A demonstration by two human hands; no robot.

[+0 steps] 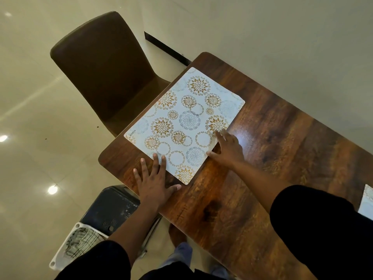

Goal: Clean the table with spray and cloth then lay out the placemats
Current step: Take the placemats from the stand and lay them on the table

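head view: "kuber" printed on placemat (184, 122) corner; both hands flat on it

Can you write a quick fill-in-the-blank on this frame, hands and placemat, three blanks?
1. The patterned placemat lies flat on the ____ table.
2. Both the left hand and the right hand rest with fingers ____ at the placemat's near edge.
3. Beyond the table's far side stands a brown ____.

Missing words: wooden; spread flat; chair
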